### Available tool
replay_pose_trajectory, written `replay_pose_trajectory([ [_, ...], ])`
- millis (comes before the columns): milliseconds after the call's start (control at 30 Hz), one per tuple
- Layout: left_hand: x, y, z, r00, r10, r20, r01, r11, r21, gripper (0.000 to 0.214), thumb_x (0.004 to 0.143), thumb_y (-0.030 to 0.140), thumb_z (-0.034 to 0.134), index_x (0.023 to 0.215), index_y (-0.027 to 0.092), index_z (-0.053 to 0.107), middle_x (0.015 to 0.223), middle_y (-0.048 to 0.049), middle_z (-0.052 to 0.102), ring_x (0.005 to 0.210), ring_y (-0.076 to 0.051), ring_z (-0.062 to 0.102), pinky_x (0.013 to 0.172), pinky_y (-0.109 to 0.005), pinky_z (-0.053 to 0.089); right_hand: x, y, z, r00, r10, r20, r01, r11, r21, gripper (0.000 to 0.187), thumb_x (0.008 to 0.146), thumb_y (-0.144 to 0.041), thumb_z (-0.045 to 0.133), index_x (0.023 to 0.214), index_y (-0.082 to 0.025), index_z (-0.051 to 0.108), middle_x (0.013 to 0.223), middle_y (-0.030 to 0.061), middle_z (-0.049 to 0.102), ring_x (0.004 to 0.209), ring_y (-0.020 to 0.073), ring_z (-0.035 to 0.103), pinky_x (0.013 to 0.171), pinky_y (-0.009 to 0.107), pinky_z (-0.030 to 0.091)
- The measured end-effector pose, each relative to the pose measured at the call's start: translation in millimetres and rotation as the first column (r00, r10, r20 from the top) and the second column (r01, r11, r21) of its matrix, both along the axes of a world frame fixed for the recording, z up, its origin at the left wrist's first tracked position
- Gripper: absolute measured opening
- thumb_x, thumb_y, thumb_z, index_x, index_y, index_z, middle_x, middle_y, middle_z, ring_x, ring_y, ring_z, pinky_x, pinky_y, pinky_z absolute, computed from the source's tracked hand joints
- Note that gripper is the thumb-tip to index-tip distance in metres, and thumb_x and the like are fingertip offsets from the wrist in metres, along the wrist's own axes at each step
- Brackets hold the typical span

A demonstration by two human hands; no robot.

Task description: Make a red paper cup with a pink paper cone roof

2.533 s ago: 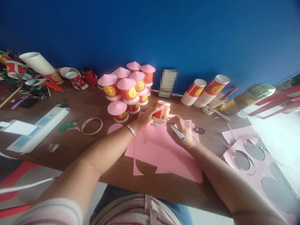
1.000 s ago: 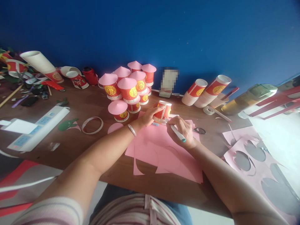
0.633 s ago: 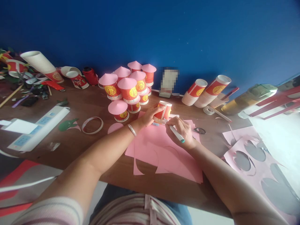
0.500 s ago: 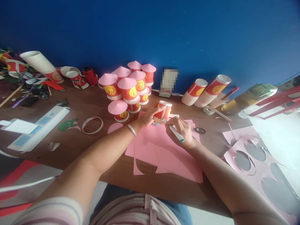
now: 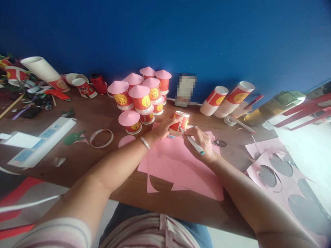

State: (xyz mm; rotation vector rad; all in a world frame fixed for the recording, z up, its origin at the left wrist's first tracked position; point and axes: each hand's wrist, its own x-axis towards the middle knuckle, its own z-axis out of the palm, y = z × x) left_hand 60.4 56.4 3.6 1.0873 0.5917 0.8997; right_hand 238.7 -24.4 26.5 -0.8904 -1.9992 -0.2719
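Both forearms stretch forward over the brown wooden table [image 5: 103, 113]. Left hand [image 5: 162, 129] closes thumb and fingers around a red-and-yellow paper cup [image 5: 181, 121], which stands on the far edge of the pink paper [image 5: 186, 172]. Right hand [image 5: 200, 144] pinches a slim white pen [image 5: 193, 145] with a green end, slanted, its tip at the cup's lower edge. Paper is flat and matte, with curved pieces cut from its near side. Left fingers behind the cup are hidden. Whether the tip touches the paper cannot be made out.
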Motion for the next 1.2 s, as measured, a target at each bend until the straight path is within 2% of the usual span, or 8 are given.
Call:
replay_pose_trajectory([
  [167, -1, 0, -1.2, 1.000, -0.019, 0.002, 0.019, 1.000, -0.006, 0.046, 0.091, 0.055, 0.073, 0.120, 0.020, 0.071, 0.106, -0.0073, 0.076, 0.105, -0.027, 0.073, 0.093, -0.040, 0.059, 1, 1, 1.4, 1.000, 0.003, 0.009, -0.003, 1.000, -0.001, 0.016, 0.096, -0.008, 0.056, 0.094, -0.024, 0.057, 0.078, -0.0012, 0.069, 0.065, 0.0126, 0.066, 0.058, 0.024, 0.050],
  [367, -1, 0, -0.8, 1.000, 0.002, -0.010, -0.002, 1.000, -0.015, 0.047, 0.090, 0.057, 0.072, 0.121, 0.021, 0.070, 0.102, -0.0054, 0.075, 0.097, -0.025, 0.074, 0.087, -0.039, 0.060, 1, 1, 0.0, 0.998, -0.047, -0.030, 0.046, 0.998, -0.031, 0.016, 0.093, -0.008, 0.058, 0.092, -0.024, 0.058, 0.077, -0.0021, 0.069, 0.064, 0.0125, 0.066, 0.060, 0.025, 0.047],
  [500, 0, -3, 5.9, 0.998, 0.040, -0.038, -0.042, 0.998, -0.040, 0.047, 0.088, 0.058, 0.074, 0.116, 0.020, 0.069, 0.097, -0.0043, 0.073, 0.092, -0.025, 0.075, 0.079, -0.035, 0.059, 1, 1, -0.7, 0.994, -0.112, -0.010, 0.112, 0.994, -0.019, 0.016, 0.092, -0.008, 0.058, 0.089, -0.024, 0.057, 0.075, -0.0025, 0.068, 0.062, 0.0116, 0.064, 0.059, 0.025, 0.041],
  [667, -1, -7, 18.0, 0.997, 0.043, -0.064, -0.045, 0.998, -0.035, 0.042, 0.091, 0.055, 0.071, 0.110, 0.017, 0.072, 0.099, -0.0065, 0.074, 0.089, -0.022, 0.072, 0.080, -0.034, 0.057, 1, 3, -2.5, 0.993, -0.116, -0.033, 0.117, 0.993, 0.026, 0.018, 0.090, -0.006, 0.057, 0.088, -0.024, 0.055, 0.071, -0.0041, 0.064, 0.059, 0.0112, 0.060, 0.057, 0.024, 0.038],
  [867, 0, -6, 18.2, 0.999, 0.022, -0.025, -0.023, 0.999, -0.031, 0.047, 0.090, 0.059, 0.071, 0.108, 0.016, 0.074, 0.093, -0.0073, 0.076, 0.086, -0.023, 0.071, 0.079, -0.035, 0.057, 1, 3, -6.7, 0.991, -0.135, -0.022, 0.136, 0.991, 0.013, 0.017, 0.091, -0.008, 0.056, 0.086, -0.024, 0.056, 0.070, -0.0033, 0.064, 0.058, 0.0118, 0.060, 0.056, 0.025, 0.039],
  [1067, -2, -9, 21.2, 0.997, 0.066, -0.032, -0.067, 0.998, -0.006, 0.039, 0.090, 0.054, 0.074, 0.107, 0.019, 0.075, 0.105, -0.0085, 0.078, 0.100, -0.027, 0.074, 0.092, -0.041, 0.060, -1, 2, -5.4, 0.994, -0.107, -0.023, 0.108, 0.994, 0.030, 0.017, 0.091, -0.008, 0.056, 0.085, -0.024, 0.054, 0.067, -0.0044, 0.061, 0.055, 0.0110, 0.057, 0.055, 0.025, 0.039],
  [1200, -3, -11, 22.4, 0.997, 0.068, -0.022, -0.068, 0.998, 0.002, 0.039, 0.088, 0.055, 0.076, 0.105, 0.020, 0.076, 0.110, -0.0090, 0.079, 0.110, -0.031, 0.074, 0.095, -0.045, 0.061, -3, 3, -3.2, 0.997, -0.074, -0.009, 0.075, 0.995, 0.064, 0.021, 0.090, -0.004, 0.055, 0.084, -0.024, 0.052, 0.067, -0.0054, 0.059, 0.053, 0.0100, 0.053, 0.052, 0.023, 0.038],
])
